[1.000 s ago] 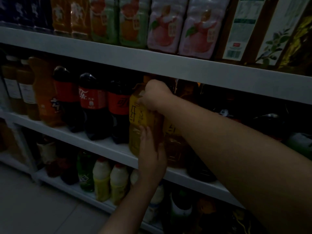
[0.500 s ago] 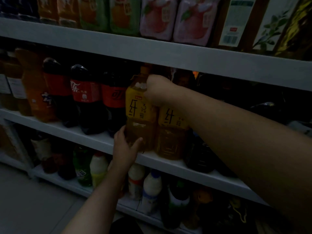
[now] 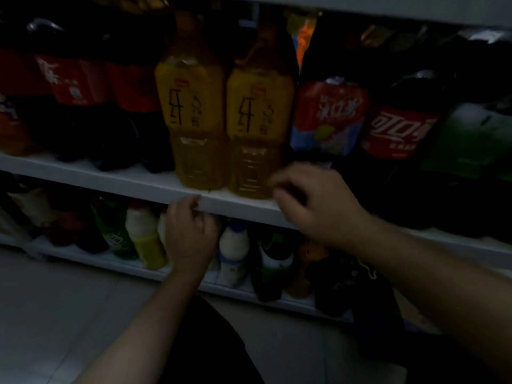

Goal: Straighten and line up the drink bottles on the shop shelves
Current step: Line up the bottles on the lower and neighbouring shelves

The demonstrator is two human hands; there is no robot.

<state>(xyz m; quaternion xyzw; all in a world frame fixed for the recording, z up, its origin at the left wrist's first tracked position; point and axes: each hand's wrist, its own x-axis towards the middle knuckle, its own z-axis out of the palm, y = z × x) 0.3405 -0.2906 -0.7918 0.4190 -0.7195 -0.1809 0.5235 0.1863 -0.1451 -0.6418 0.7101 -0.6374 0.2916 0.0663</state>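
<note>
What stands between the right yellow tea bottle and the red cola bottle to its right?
A bottle with a red-and-blue label, as the head view shows.

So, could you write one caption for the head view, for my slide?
Yellow-label tea bottles stand side by side on the shelf; left hand and right hand hover empty at its edge.

A pale tiled floor (image 3: 124, 342) spread toward 7 o'clock. At 4 o'clock, a thin yellow cord (image 3: 370, 271) lay among dim, indistinct clutter.
</note>
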